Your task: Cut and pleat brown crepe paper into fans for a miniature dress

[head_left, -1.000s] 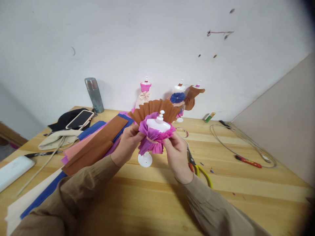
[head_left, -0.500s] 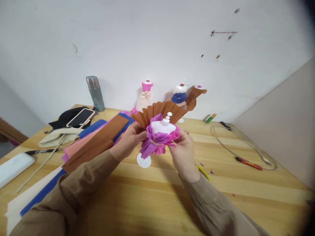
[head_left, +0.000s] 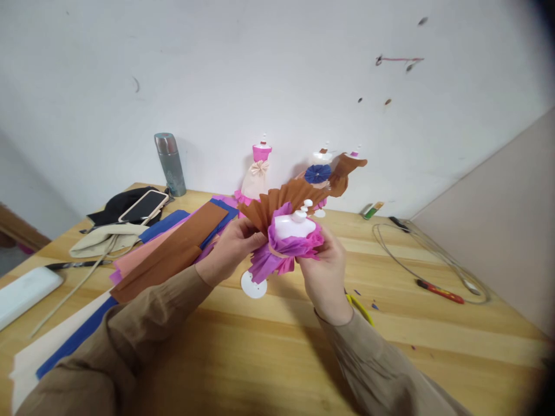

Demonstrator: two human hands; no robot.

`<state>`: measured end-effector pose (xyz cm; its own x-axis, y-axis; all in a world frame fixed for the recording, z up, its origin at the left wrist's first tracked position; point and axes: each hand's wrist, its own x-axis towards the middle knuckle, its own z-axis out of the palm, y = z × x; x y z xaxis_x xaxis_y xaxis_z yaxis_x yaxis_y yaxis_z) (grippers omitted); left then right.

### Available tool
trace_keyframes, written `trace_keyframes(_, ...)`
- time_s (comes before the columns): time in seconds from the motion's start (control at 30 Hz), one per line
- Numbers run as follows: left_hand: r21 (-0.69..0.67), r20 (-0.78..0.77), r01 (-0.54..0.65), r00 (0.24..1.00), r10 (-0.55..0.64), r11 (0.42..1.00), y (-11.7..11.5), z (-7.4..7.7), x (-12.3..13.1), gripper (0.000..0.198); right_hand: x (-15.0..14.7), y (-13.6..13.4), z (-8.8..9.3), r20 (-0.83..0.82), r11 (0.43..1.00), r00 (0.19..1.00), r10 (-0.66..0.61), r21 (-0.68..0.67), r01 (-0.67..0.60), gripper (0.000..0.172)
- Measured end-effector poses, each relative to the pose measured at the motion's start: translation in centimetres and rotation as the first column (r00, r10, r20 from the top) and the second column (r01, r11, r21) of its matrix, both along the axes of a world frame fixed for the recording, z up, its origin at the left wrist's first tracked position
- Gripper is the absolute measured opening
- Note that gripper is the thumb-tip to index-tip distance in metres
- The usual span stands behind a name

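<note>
A small white dress form is held up over the table, its bust wrapped in purple and pink crepe paper with a pale band round it. Behind it fans out a pleated brown crepe paper. My left hand pinches the brown paper's left end beside the purple ruffle. Closed round the form's right side is my right hand, its fingertips partly hidden behind the paper. Below, the white round base shows, tilted.
Three dressed forms, in pink, blue and brown, stand by the wall. Crepe paper strips, a phone and a flask lie or stand left. Yellow-handled scissors, a cable and a screwdriver are right.
The dress form has turned and shifted slightly right in my hands, with the brown pleats following it. The left hand has moved a little to the right.
</note>
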<state>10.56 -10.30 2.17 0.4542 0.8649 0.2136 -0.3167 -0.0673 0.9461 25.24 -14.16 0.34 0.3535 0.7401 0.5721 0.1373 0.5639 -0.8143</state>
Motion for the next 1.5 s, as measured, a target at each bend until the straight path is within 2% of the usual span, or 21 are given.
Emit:
trace_keyframes(0.2, -0.031, 0.073, -0.086, 0.993, 0.088, 0.996, 0.0, -0.5, 0.3, 0.035, 0.3, -0.6, -0.7, -0.034, 0.992, 0.992, 0.122, -0.011, -0.122, 0.011)
trace_keyframes(0.33, -0.116, 0.088, -0.172, 0.979, 0.183, 0.978, 0.0, -0.6, 0.4, 0.026, 0.2, -1.2, -0.7, 0.097, 0.987, 0.983, 0.157, -0.039, -0.154, 0.01)
trace_keyframes(0.4, -0.13, 0.087, -0.208, 0.972, 0.22, 0.97, -0.2, -0.4, 0.4, 0.023, 0.0, -1.4, -0.6, 0.204, 0.993, 0.972, 0.12, -0.038, -0.115, 0.018)
trace_keyframes(0.5, -0.09, 0.06, -0.236, 0.968, 0.242, 0.968, -0.7, -0.1, 0.5, 0.019, -0.1, -1.2, -0.7, 0.332, 0.999, 0.943, -0.001, -0.042, 0.016, 0.023)
trace_keyframes(0.57, -0.054, 0.043, -0.225, 0.973, 0.227, 0.973, -0.9, 0.1, 0.5, 0.018, 0.0, -1.0, -1.0, 0.357, 0.995, 0.933, -0.043, -0.072, 0.073, 0.021)
trace_keyframes(0.63, -0.035, 0.035, -0.204, 0.978, 0.206, 0.978, -1.0, 0.2, 0.6, 0.017, 0.3, -0.7, -1.2, 0.334, 0.992, 0.942, -0.028, -0.106, 0.067, 0.021)
trace_keyframes(0.83, -0.068, 0.022, -0.23, 0.972, 0.232, 0.971, -0.4, -0.3, 0.2, 0.017, 1.1, -0.3, -0.7, 0.143, 0.977, 0.978, 0.15, -0.172, -0.124, 0.027)
trace_keyframes(0.93, 0.026, -0.002, -0.316, 0.949, 0.316, 0.948, 0.3, -0.7, -0.1, 0.012, 2.2, 0.2, -0.1, 0.058, 0.944, 0.957, 0.285, -0.191, -0.269, 0.03)
trace_keyframes(1.0, 0.2, -0.037, -0.411, 0.904, 0.426, 0.889, 0.8, -1.0, -0.3, 0.005, 3.4, 0.7, 0.1, 0.031, 0.911, 0.929, 0.369, -0.21, -0.355, 0.032)
trace_keyframes(1.03, 0.3, -0.06, -0.453, 0.87, 0.49, 0.84, 1.0, -1.2, -0.4, 0.003, 4.0, 1.0, 0.2, 0.021, 0.902, 0.921, 0.389, -0.214, -0.376, 0.035)
trace_keyframes(1.13, 0.574, -0.11, -0.499, 0.738, 0.665, 0.649, 1.4, -1.6, -0.8, 0.007, 5.8, 1.9, -0.1, 0.021, 0.884, 0.903, 0.429, -0.214, -0.415, 0.043)
trace_keyframes(1.23, 0.78, -0.104, -0.421, 0.643, 0.759, 0.463, 1.9, -1.8, -1.4, 0.011, 7.0, 2.5, -0.9, 0.04, 0.876, 0.892, 0.45, -0.216, -0.432, 0.04)
trace_keyframes(1.33, 0.916, -0.091, -0.262, 0.603, 0.792, 0.305, 2.5, -1.8, -2.2, 0.018, 7.3, 2.7, -1.5, 0.039, 0.869, 0.886, 0.462, -0.223, -0.443, 0.034)
trace_keyframes(1.4, 0.954, -0.079, -0.185, 0.602, 0.794, 0.235, 2.9, -1.7, -2.8, 0.023, 7.3, 2.6, -1.7, 0.031, 0.87, 0.891, 0.453, -0.232, -0.435, 0.033)
trace_keyframes(1.43, 0.961, -0.077, -0.169, 0.603, 0.794, 0.221, 3.0, -1.7, -2.9, 0.024, 7.2, 2.6, -1.7, 0.029, 0.874, 0.896, 0.443, -0.237, -0.424, 0.032)
trace_keyframes(1.5, 0.952, -0.096, -0.178, 0.596, 0.798, 0.248, 3.2, -1.6, -3.0, 0.023, 7.1, 2.5, -1.6, 0.031, 0.883, 0.906, 0.422, -0.242, -0.403, 0.029)
